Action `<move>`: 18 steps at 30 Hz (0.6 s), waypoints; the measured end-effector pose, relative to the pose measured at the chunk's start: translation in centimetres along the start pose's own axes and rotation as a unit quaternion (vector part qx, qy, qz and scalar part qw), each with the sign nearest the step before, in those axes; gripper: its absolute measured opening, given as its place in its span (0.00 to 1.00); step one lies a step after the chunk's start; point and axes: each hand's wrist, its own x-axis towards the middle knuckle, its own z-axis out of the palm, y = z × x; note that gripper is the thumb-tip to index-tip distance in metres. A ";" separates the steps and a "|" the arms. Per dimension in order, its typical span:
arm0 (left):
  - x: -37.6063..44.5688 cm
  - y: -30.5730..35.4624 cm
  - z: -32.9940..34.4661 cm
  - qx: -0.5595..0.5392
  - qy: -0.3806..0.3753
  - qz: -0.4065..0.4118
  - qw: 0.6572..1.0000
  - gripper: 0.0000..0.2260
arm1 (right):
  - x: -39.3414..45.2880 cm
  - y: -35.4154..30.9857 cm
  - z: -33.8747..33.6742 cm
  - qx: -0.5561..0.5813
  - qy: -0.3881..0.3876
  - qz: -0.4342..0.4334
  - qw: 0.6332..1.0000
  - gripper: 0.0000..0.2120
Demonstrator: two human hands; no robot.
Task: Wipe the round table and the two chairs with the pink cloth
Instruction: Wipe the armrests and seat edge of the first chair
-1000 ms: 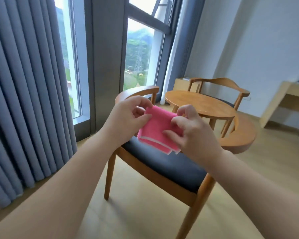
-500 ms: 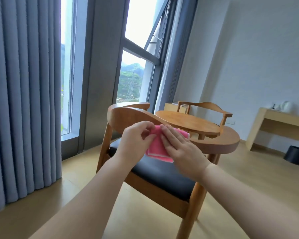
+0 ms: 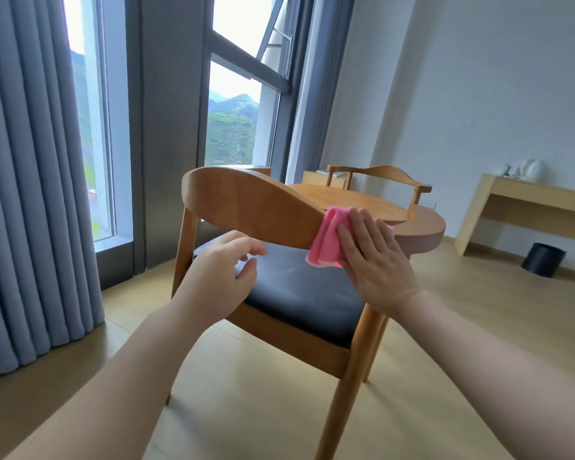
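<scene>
A wooden chair (image 3: 246,207) with a black seat stands right in front of me, its curved backrest facing me. My right hand (image 3: 375,257) presses the folded pink cloth (image 3: 327,240) flat against the right part of that backrest, fingers straight. My left hand (image 3: 223,277) hovers just below the backrest with loosely curled fingers, holding nothing. Behind the chair is the round wooden table (image 3: 352,200), and beyond it the second wooden chair (image 3: 392,175).
Grey curtains (image 3: 30,194) hang at the left beside tall windows. A light wooden desk (image 3: 528,197) stands against the right wall with a black bin (image 3: 542,259) under it. Wooden floor lies all around the chair.
My left hand has let go of the cloth and dropped below the backrest. My right hand alone now presses the cloth on the chair's backrest. The view came closer to the chair.
</scene>
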 end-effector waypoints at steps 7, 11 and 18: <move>-2.0 -3.6 -1.9 0.017 0.015 -0.031 0.999 0.10 | 2.6 -2.1 -0.3 -0.015 -0.023 -0.009 1.000 0.33; -3.0 -5.3 -3.2 0.036 0.022 -0.059 0.997 0.10 | 5.9 -4.8 -1.2 -0.017 -0.016 -0.032 0.999 0.31; -4.0 -7.4 -6.1 0.049 0.018 -0.095 0.994 0.09 | 12.9 -9.8 -1.6 -0.070 -0.103 -0.040 0.991 0.33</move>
